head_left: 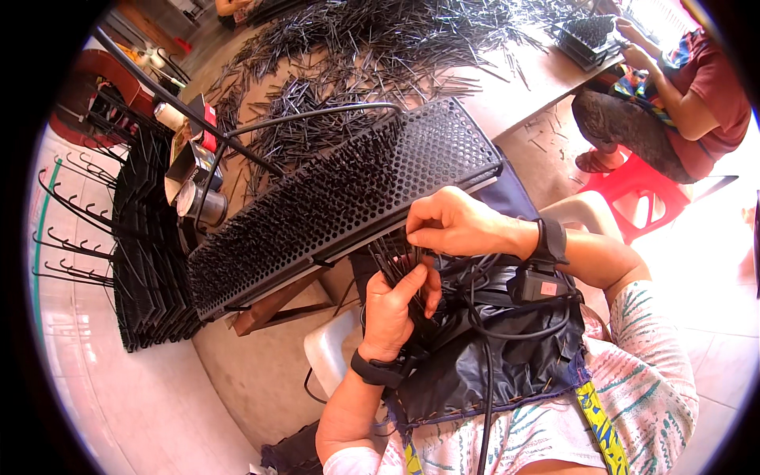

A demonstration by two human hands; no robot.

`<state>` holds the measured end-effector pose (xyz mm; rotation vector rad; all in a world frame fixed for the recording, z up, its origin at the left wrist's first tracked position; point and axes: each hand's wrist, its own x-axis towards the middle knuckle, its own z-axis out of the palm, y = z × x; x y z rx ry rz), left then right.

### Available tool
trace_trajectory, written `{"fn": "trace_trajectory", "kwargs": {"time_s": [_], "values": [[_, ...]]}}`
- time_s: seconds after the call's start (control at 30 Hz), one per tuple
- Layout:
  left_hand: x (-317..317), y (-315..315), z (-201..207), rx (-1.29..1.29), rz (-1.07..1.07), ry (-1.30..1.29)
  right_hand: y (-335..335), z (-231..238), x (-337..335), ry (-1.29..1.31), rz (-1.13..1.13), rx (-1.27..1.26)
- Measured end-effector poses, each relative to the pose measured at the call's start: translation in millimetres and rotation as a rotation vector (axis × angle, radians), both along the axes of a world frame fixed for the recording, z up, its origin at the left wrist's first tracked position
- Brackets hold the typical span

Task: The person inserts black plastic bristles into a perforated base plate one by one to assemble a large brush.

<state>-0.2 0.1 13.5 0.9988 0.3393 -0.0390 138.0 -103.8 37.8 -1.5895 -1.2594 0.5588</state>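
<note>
My left hand is closed round a bundle of thin black sticks, held upright above my lap. Just over it, my right hand pinches at the upper ends of the same bundle; how many sticks its fingers grip is hidden. Directly beyond both hands lies a long black perforated rack, tilted across the table edge. Short black pieces stand densely in its holes on the left and middle, while the holes at its right end are bare. A black wire handle arches over the rack.
Loose black sticks are heaped over the table. At left stand stacked black racks with hooked wires, a metal can and a reddish basin. Far right, a person sits on a red stool, handling another rack. Cables cross my lap.
</note>
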Motion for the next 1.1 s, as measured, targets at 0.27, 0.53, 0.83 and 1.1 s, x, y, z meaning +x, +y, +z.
{"fn": "trace_trajectory", "kwargs": {"time_s": [0.27, 0.53, 0.83, 1.1], "values": [[1, -2, -3, 0.028, 0.003, 0.012, -9, -1, 17, 0.237, -0.299, 0.101], [1, -3, 0, -0.020, 0.033, 0.030, 3, -11, 38, -0.044, -0.654, 0.234], [1, -3, 1, -0.035, 0.048, 0.032, 9, -15, 38, -0.448, -0.601, 0.347], [0, -2, -1, -0.054, 0.030, 0.006, 7, -7, 38, -0.570, -0.514, 0.305]]}}
